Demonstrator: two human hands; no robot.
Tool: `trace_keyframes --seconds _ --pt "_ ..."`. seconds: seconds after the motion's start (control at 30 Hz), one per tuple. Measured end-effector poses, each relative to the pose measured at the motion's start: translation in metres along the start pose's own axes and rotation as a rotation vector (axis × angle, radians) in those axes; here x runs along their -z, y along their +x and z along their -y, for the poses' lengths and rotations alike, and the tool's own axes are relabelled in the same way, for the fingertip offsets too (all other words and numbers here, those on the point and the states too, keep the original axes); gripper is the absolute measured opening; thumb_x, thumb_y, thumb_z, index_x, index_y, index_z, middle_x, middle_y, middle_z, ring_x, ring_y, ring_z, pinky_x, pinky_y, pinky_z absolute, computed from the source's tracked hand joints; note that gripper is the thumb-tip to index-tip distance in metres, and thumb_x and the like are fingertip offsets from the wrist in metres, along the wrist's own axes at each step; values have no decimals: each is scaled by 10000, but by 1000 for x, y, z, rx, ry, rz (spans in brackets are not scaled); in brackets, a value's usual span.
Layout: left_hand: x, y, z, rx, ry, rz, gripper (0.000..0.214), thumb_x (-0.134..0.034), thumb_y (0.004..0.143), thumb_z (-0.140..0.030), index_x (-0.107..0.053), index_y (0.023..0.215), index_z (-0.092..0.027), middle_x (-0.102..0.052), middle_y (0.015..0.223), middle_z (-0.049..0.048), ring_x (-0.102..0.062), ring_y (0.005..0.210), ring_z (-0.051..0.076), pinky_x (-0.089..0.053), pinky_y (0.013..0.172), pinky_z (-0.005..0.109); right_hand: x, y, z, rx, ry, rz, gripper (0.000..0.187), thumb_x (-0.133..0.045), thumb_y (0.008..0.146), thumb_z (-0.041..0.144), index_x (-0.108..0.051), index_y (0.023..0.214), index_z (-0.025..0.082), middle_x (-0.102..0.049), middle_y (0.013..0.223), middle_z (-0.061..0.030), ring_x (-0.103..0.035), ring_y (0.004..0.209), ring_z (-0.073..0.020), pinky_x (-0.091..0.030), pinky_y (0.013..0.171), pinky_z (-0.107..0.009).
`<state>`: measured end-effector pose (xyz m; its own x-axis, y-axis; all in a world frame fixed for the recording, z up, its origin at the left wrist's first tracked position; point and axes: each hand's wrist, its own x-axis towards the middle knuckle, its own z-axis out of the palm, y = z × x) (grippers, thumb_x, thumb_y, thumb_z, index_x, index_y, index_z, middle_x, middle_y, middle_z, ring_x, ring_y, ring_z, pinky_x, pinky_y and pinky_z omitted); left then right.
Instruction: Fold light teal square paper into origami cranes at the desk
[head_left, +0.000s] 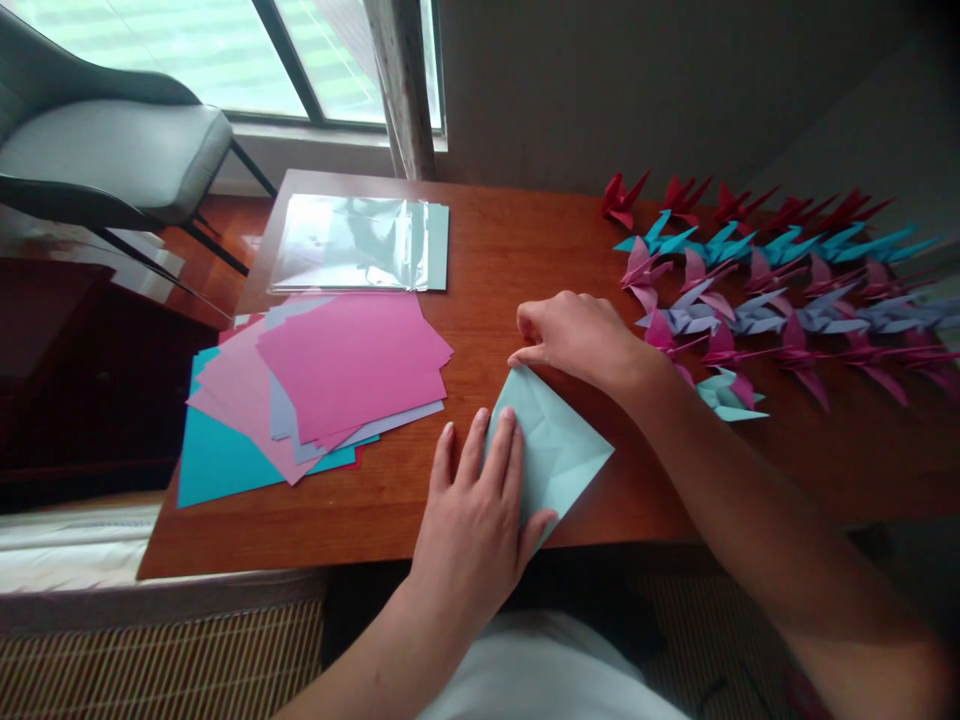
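I'm watching the left hand point(474, 515) pressing mint paper point(562, 450) onto the table point(375, 515) from seven o'clock, fingers flat, slightly spread. Right hand point(570, 335) is resting at the paper's twelve o'clock corner, fingers curled; can't tell if pinching. Risk: left slipping, fold skewing.

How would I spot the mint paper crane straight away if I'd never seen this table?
On the wooden table, look right to the rows of folded cranes. Just this side of the magenta row, near its left end, sits the mint crane. It alone is pale green, while its neighbours are red, turquoise, pink, lilac or magenta.
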<state>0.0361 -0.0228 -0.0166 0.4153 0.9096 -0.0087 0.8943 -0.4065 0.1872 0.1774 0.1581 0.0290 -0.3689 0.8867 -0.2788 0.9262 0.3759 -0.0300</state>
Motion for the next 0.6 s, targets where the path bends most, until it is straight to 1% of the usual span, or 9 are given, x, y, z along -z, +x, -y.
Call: trace_keyframes --seconds 0.1,0.23,0.3,0.43,0.5,0.6 --pt "6 3 -1 7 4 16 695 -328 1010 -557 -451 1501 -80 -361 1624 130 -321 1495 381 -298 1180 595 -1 -1 -4 -4 21 -20 293 -719 849 490 -727 1011 247 -772 1003 -88 -712 962 -312 -471 713 -352" --pt "11 4 0 4 3 33 675 -331 1012 -544 -482 1483 -86 -378 1618 118 -344 1485 373 -332 1167 579 -3 -6 -6 -39 11 -89 224 -653 920 418 -722 1023 231 -763 1011 -104 -701 961 -300 -443 707 -348" --pt "11 4 1 2 2 33 674 -342 1009 -545 -480 1486 -89 -377 1620 111 -344 1484 373 -331 1170 573 -5 -10 -3 19 53 -91 238 -655 920 424 -704 1045 228 -749 1041 -93 -689 959 -274 -428 691 -331" --pt "9 3 2 0 7 18 683 -355 1004 -546 -460 1502 -90 -367 1625 111 -332 1490 368 -303 1193 555 -8 -16 7 214 145 -43 378 -744 833 500 -665 1082 226 -689 1130 -75 -641 1021 -244 -411 664 -296" --pt "8 3 2 1 13 9 690 -358 1002 -555 -457 1505 -92 -379 1619 118 -326 1495 361 -295 1199 544 -8 -16 11 257 147 -22 471 -787 789 501 -648 1144 226 -665 1161 -80 -620 1067 -255 -418 672 -296" --pt "9 3 1 6 18 9 697 -359 998 -576 -477 1494 -99 -405 1605 123 -320 1500 354 -293 1200 536 -8 -13 14 280 126 -2 629 -815 762 477 -594 1294 224 -641 1210 -100 -593 1133 -285 -440 713 -313"
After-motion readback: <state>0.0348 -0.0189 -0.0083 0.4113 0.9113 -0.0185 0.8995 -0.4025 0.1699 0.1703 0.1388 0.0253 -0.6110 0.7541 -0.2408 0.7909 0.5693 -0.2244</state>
